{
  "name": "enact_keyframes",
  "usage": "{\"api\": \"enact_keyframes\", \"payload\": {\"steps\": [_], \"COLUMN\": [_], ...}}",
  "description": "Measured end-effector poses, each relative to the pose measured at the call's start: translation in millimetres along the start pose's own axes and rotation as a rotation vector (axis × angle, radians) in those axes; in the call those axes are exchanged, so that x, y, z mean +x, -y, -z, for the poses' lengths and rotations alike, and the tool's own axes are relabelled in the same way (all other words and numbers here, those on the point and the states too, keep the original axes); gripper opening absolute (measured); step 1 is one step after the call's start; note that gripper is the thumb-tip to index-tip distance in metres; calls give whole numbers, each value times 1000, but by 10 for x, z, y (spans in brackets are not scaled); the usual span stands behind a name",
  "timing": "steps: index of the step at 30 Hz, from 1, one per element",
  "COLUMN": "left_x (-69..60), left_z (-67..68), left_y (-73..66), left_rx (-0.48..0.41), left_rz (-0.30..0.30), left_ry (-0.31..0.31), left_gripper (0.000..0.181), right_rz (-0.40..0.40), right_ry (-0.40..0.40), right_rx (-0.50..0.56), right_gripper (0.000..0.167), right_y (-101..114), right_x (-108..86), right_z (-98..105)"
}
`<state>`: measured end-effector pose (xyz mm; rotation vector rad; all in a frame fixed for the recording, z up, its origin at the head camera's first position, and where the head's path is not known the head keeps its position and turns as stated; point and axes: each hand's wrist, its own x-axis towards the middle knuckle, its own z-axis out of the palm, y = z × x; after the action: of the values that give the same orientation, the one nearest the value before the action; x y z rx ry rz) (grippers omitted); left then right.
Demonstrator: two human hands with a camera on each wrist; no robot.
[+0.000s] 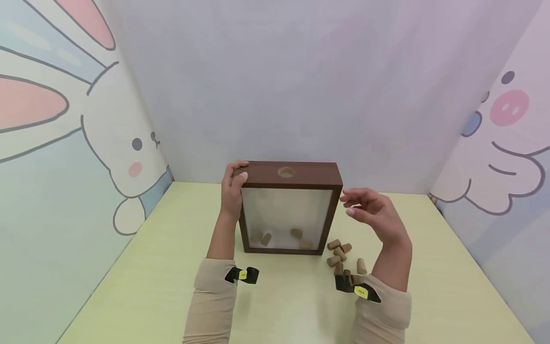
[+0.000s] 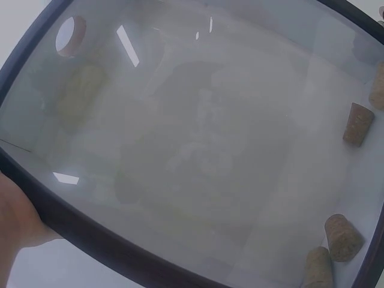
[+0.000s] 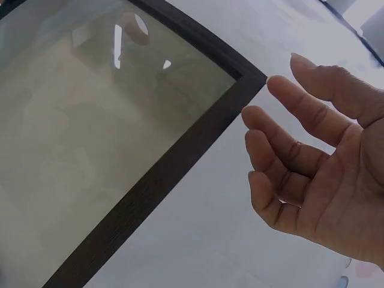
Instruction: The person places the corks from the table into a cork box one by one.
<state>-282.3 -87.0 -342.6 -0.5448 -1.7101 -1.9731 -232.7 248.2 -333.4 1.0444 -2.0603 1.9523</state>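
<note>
A dark brown framed box [image 1: 296, 176] with a clear front stands upright on the table, a round hole [image 1: 286, 172] in its top. Several corks lie inside at the bottom, one of them a cork [image 2: 344, 237] near the lower right in the left wrist view. My left hand [image 1: 233, 191] grips the box's upper left corner, thumb on the top. My right hand [image 1: 374, 212], also in the right wrist view [image 3: 324, 156], is beside the upper right corner with fingers loosely bent and nothing held.
Several loose corks, including a pale cork [image 1: 361, 266], lie on the yellow-green table [image 1: 142, 291] to the right of the box, partly under my right wrist. A pale curtain [image 1: 292, 86] stands behind, and walls with cartoon animals rise at both sides.
</note>
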Motion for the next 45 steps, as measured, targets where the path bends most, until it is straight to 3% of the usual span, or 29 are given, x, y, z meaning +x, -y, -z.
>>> {"api": "enact_keyframes", "payload": {"steps": [6,14,23,39,45], "left_x": [7,26,14,7,0], "left_z": [-28,-21,12,4,6], "left_y": [10,-12,-19,15,17], "left_rx": [-6,-1,-6,-16,-15], "left_rz": [-2,2,-16,-3,-4], "left_ry": [8,-1,11,0,1], "left_gripper": [42,42,41,42,42], "right_rz": [-143,-260,-445,-576,-631], "right_ry": [25,12,24,77,147], "right_rx": [-73,-133,-213,-196,-152], "right_gripper": [27,31,34,35,40], "right_y": [-128,-294,-536,-1111,-1296], "right_x": [-107,-224,-354,-461,-495], "right_z": [31,87,169,291,301]}}
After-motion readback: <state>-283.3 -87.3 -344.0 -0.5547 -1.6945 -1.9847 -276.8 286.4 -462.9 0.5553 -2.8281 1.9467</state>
